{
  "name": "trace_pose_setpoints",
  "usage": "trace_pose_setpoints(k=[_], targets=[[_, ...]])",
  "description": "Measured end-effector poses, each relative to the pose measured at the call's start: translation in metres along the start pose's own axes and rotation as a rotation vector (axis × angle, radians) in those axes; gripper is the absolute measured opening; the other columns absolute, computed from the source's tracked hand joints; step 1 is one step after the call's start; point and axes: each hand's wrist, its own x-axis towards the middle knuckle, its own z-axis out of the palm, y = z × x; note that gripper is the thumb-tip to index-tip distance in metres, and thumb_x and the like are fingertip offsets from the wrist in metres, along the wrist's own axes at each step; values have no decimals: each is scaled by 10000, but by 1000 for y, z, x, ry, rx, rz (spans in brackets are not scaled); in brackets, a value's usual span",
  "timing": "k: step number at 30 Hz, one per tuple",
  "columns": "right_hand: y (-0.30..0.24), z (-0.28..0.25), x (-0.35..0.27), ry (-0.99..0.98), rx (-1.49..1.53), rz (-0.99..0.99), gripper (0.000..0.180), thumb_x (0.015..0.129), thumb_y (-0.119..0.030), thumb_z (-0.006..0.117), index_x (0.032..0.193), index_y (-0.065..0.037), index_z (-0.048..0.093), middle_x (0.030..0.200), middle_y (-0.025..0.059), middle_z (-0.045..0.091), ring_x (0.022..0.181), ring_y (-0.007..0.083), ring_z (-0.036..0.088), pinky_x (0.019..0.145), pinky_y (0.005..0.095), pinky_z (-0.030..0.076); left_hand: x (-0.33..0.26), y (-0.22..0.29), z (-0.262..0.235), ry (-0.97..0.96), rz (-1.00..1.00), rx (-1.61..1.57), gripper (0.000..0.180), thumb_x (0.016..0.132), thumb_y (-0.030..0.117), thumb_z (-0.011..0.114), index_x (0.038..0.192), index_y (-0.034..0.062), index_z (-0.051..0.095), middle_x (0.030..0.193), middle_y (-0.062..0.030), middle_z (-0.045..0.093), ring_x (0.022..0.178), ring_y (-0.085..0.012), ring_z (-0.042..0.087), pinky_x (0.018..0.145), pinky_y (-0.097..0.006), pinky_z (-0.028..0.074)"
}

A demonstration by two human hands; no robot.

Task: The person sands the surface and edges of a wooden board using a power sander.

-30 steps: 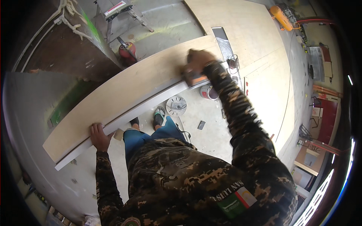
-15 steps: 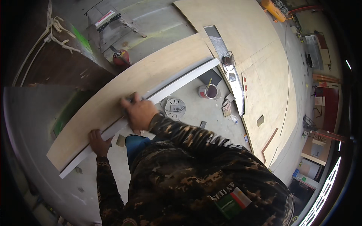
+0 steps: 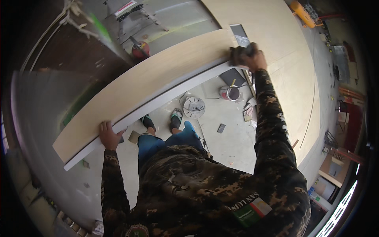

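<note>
The right hand point(image 3: 256, 59) is closed around a dark block point(image 3: 239, 56), blurred enough that I cannot tell its exact kind, at the right end of a long, pale board point(image 3: 158, 71); whether it presses or skims there is unclear. The left hand point(image 3: 109, 135) rests at the near edge toward the board's other end, its fingers over the top and the thumb set apart; whether it pinches the edge I cannot tell. A white strip point(image 3: 158, 103) runs along that near edge, between the hands and the person's body. The step in hand looks like a rubbing stroke along this side, with the arm at full reach; another pass would call for a steady left hand and the block kept flat and level. Beyond, a paint can point(image 3: 231, 93) and a round slotted disc point(image 3: 194, 107) stand on the floor, and a broad plywood sheet point(image 3: 284, 71) lies to the right.
</note>
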Motion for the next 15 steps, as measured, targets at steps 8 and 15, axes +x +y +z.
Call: trace_pose_setpoints(k=[8, 15], targets=[[-62, 6, -51, -63, 43, -98, 715, 760, -426, 737, 1400, -227, 486, 1168, 281, 620, 1019, 456, 658, 903, 514, 527, 6, 1, -8, 70, 37, -9, 766, 643, 512, 864, 1170, 32, 581, 1226, -155, 591, 1175, -368, 536, 966, -479, 469], [-242, 44, -181, -162, 91, -350, 773, 774, -372, 772, 1439, -139, 454, 1158, 296, 627, 1015, 485, 649, 863, 519, 546, 10, -22, -14, 231, 108, -132, 661, 670, 548, 840, 1079, 68, 641, 1129, -82, 607, 1131, -294, 552, 976, -460, 445]])
